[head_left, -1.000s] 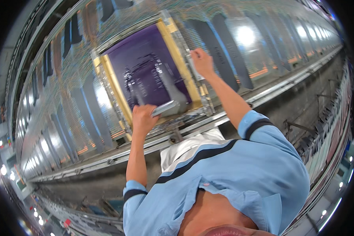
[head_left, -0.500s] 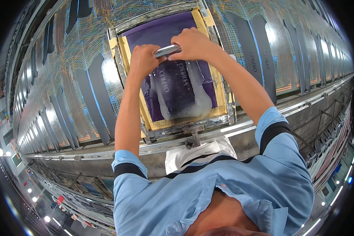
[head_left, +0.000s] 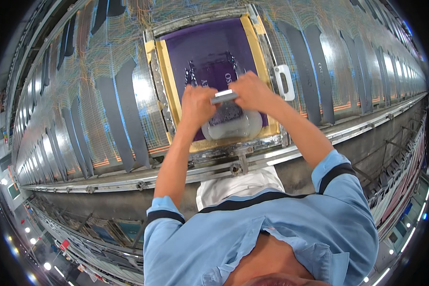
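Note:
Both my hands are closed on a squeegee (head_left: 224, 97), whose metal top edge shows between them. My left hand (head_left: 199, 106) grips its left end and my right hand (head_left: 254, 92) its right end. The blade's lower edge is hidden. It stands over a screen-printing screen (head_left: 200, 45) with purple mesh, yellow tape (head_left: 258, 52) along its edges and a worn metal frame (head_left: 195, 22). A band of whitish translucent paste (head_left: 236, 131) lies on the mesh between the squeegee and the near edge. Dark wet streaks and part of some lettering show beyond my hands.
Dark grey cut pieces (head_left: 120, 112) lie in rows on the long shiny table (head_left: 140, 88), on both sides of the screen. A white handle (head_left: 284, 83) stands at the frame's right. A metal rail (head_left: 329, 137) runs along the table's near edge, with a clamp (head_left: 242, 159) at the frame.
Both hands have drawn the squeegee toward me, from the middle of the screen to its nearer part. The paste's long side streaks are reduced, and the white handle now shows fully.

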Demonstrator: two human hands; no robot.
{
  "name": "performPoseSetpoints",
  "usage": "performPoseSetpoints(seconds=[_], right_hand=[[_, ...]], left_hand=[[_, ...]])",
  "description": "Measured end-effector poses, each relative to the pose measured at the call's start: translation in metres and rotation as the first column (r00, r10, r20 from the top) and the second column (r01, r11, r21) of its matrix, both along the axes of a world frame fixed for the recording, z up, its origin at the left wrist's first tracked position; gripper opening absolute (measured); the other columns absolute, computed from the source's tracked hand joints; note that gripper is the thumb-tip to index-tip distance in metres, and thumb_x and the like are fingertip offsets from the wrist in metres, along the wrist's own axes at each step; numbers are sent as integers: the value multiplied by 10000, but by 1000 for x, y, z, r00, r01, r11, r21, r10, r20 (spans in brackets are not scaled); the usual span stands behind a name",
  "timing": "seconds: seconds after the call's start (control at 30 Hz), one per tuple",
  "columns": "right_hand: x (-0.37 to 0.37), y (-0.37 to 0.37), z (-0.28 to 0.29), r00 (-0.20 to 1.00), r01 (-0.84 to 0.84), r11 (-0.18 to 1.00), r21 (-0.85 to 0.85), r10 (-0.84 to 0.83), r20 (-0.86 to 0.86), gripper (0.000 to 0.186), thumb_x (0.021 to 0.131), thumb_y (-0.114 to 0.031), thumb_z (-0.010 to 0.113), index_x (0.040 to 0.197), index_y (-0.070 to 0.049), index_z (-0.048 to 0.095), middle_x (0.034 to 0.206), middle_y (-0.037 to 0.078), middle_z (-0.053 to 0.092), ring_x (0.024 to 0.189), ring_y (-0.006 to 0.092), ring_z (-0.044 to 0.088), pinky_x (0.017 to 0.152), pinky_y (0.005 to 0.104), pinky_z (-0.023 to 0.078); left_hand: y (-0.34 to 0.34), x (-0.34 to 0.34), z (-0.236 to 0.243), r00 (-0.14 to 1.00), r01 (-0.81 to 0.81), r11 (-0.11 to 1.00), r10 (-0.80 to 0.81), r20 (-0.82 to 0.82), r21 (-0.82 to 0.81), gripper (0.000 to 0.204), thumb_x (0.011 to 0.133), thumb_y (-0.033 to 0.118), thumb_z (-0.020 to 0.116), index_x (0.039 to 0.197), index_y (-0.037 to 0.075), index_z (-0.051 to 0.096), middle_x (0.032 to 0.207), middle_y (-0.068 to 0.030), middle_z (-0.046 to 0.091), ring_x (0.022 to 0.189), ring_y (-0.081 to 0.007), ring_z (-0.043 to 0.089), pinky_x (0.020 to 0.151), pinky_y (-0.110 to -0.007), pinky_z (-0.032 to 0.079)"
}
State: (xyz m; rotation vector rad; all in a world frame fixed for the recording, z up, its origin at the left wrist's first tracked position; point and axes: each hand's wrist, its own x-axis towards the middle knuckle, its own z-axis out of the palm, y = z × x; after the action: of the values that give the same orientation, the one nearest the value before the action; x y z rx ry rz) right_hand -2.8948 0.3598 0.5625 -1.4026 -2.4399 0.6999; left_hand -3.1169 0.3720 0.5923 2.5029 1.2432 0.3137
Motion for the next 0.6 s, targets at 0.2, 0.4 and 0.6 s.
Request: performPoseSetpoints(seconds=[0.2, 0.4, 0.6], right_hand=[[-1, 112, -3, 999, 39, 999, -38, -38, 33, 169, 783, -237, 727, 886, -105, 702, 884, 132, 730, 904, 349, 699, 840, 475, 498], [-7, 35, -17, 999, 30, 999, 17, -29, -29, 134, 765, -159, 693, 873, -80, 680, 844, 161, 718, 861, 378, 689, 822, 502, 499], [-4, -69, -10, 994, -21, 998, -65, 14, -110, 174, 750, -166, 737, 894, -98, 668, 836, 118, 688, 889, 312, 674, 871, 449, 471]], left_hand=[[112, 5, 0, 999, -13, 999, 15, -39, 30, 176, 722, 210, 852, 851, 119, 775, 722, -119, 702, 665, -328, 685, 642, -420, 533], [36, 2, -14, 996, -17, 1000, 16, 83, 22, 165, 669, 151, 841, 814, 138, 765, 698, -104, 690, 667, -309, 669, 673, -423, 482], [-74, -4, -9, 997, -67, 995, 69, 23, -77, 179, 659, 127, 811, 823, 159, 746, 794, -28, 713, 769, -241, 650, 742, -412, 404]])
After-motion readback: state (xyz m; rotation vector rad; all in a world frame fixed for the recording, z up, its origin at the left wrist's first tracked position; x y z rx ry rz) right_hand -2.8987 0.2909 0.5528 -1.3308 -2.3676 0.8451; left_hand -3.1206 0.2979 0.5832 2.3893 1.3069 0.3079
